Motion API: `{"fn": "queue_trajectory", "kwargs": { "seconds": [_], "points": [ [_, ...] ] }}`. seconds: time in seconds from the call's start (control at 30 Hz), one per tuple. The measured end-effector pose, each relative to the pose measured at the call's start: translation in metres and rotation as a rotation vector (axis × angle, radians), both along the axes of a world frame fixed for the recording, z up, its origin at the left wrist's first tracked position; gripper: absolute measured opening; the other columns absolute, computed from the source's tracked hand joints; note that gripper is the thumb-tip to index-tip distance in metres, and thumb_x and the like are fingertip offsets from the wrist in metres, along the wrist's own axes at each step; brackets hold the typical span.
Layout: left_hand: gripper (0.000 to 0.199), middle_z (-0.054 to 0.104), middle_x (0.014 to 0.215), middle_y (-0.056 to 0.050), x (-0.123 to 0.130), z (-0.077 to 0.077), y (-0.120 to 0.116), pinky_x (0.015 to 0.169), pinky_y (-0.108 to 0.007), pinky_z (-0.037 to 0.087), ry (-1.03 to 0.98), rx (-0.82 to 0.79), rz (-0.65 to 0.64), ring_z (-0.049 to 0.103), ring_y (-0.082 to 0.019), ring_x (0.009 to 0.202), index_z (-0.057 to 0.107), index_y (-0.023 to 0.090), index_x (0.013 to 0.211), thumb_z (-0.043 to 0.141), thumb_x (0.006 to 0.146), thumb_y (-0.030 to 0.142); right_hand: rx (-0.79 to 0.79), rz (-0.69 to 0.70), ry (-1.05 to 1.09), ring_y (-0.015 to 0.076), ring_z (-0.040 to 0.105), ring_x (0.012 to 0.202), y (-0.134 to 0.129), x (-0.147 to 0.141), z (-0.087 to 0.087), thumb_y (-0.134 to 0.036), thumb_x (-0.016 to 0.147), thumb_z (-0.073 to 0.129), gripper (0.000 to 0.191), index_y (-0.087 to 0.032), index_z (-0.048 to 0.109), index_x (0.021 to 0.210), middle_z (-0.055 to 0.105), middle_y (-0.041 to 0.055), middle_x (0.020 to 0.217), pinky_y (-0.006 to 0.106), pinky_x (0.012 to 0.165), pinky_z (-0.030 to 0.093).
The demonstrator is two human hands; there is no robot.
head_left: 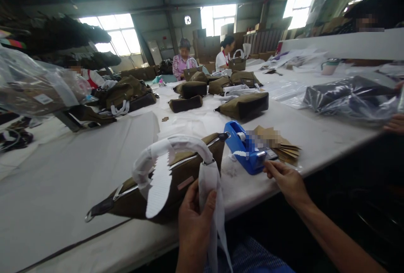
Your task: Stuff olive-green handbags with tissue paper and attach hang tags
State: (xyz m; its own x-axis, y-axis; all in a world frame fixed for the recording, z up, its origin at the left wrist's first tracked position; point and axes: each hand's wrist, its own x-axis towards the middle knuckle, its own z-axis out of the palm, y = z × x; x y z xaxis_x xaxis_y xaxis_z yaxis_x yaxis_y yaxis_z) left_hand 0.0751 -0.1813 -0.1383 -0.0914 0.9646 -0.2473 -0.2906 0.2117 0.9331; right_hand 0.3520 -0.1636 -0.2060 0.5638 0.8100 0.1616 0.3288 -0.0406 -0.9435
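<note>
An olive-brown handbag (186, 159) with a silver zipper lies at the table's front edge. Its handle (176, 140) is wrapped in white material, and a ridged white strip (160, 184) hangs from it. My left hand (197, 218) is closed, pinching a white wrapping strip (208, 180) at the handle's right end; the strip's tails dangle below the table edge. To the right stands a blue tape dispenser (244, 147). At its cutting end, my right hand (285, 178) is closed in a pinch on the end of the tape, which is barely visible.
Brown paper pieces (284, 149) lie beside the dispenser. Several olive bags (243, 104) sit farther back. A plastic-wrapped dark bag (350, 94) is at right, near another person's hand (396, 123). A plastic-covered bundle (41, 83) stands left. Co-workers sit across the table (126, 151).
</note>
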Motion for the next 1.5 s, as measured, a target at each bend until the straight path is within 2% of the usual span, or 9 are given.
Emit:
{"fn": "queue_trajectory", "kwargs": {
  "seconds": [0.17,0.4,0.57,0.7,0.83,1.0,1.27,1.43,1.5],
  "points": [
    [0.059,0.077,0.12,-0.011,-0.002,-0.002,0.001,0.098,-0.036,0.056,-0.002,0.008,-0.004,0.072,-0.028,0.112,0.07,0.018,0.123,0.088,0.072,0.042,0.024,-0.029,-0.171,0.023,0.068,0.067,-0.004,0.012,0.003,-0.063,0.08,0.071,0.043,-0.022,0.08,0.09,0.076,0.0047,0.077,0.036,0.072,0.053],
    [0.063,0.075,0.125,-0.013,-0.008,-0.014,0.005,0.103,-0.04,0.054,0.058,0.033,-0.061,0.07,-0.03,0.116,0.069,0.018,0.127,0.088,0.074,0.046,0.175,0.086,-0.759,0.0268,0.076,0.089,-0.033,0.036,0.009,-0.045,0.096,0.057,0.03,-0.026,0.08,0.1,0.081,0.0065,0.099,0.039,0.084,0.058],
    [0.059,0.075,0.124,-0.013,-0.007,-0.012,0.006,0.104,-0.04,0.053,0.043,0.053,-0.056,0.07,-0.029,0.116,0.07,0.019,0.125,0.087,0.074,0.044,0.332,0.34,-0.919,0.0211,0.077,0.085,-0.046,0.018,0.056,-0.031,0.098,0.056,0.025,-0.031,0.081,0.102,0.082,0.0031,0.096,0.034,0.083,0.061],
    [0.056,0.076,0.12,-0.013,-0.007,-0.01,0.004,0.101,-0.039,0.055,0.045,0.108,-0.072,0.072,-0.029,0.112,0.07,0.017,0.124,0.085,0.076,0.043,0.385,0.614,-0.777,0.0195,0.075,0.075,-0.041,-0.029,0.103,-0.032,0.097,0.06,0.022,-0.033,0.082,0.097,0.081,0.0025,0.087,0.031,0.073,0.059],
    [0.053,0.075,0.122,-0.014,-0.007,-0.008,0.003,0.103,-0.039,0.053,0.059,0.169,-0.093,0.07,-0.03,0.116,0.069,0.016,0.124,0.083,0.079,0.04,0.416,0.744,-0.617,0.0156,0.07,0.065,-0.024,-0.084,0.125,-0.03,0.094,0.066,0.015,-0.026,0.079,0.089,0.077,0.0022,0.076,0.026,0.064,0.054],
    [0.05,0.074,0.126,-0.015,-0.008,-0.005,0.002,0.101,-0.038,0.054,0.049,0.199,-0.129,0.07,-0.03,0.118,0.067,0.015,0.125,0.08,0.083,0.039,0.175,0.731,-0.572,0.0145,0.061,0.057,0.005,-0.121,0.116,-0.045,0.094,0.062,0.035,-0.023,0.071,0.07,0.069,0.0003,0.064,0.027,0.058,0.043],
    [0.048,0.075,0.123,-0.014,-0.011,-0.007,0.002,0.097,-0.035,0.055,0.037,0.176,-0.138,0.071,-0.029,0.114,0.068,0.015,0.125,0.079,0.084,0.037,-0.078,0.541,-0.812,0.0164,0.053,0.053,0.029,-0.113,0.108,-0.068,0.083,0.065,0.053,-0.023,0.066,0.055,0.064,0.003,0.054,0.031,0.054,0.029],
    [0.05,0.076,0.119,-0.015,-0.012,0.0,0.001,0.093,-0.034,0.055,-0.03,0.144,-0.129,0.072,-0.029,0.109,0.071,0.013,0.122,0.083,0.08,0.038,-0.446,0.807,-0.309,0.0157,0.057,0.048,0.043,-0.094,0.089,-0.081,0.077,0.062,0.065,-0.018,0.065,0.06,0.066,0.0066,0.055,0.026,0.046,0.038],
    [0.055,0.076,0.119,-0.016,-0.013,0.002,0.0,0.092,-0.036,0.056,-0.096,0.107,-0.14,0.073,-0.031,0.108,0.071,0.013,0.123,0.085,0.078,0.042,-0.453,0.815,-0.149,0.014,0.056,0.045,0.042,-0.085,0.078,-0.081,0.077,0.061,0.066,-0.017,0.064,0.061,0.065,0.0056,0.055,0.025,0.046,0.041]
  ]
}}
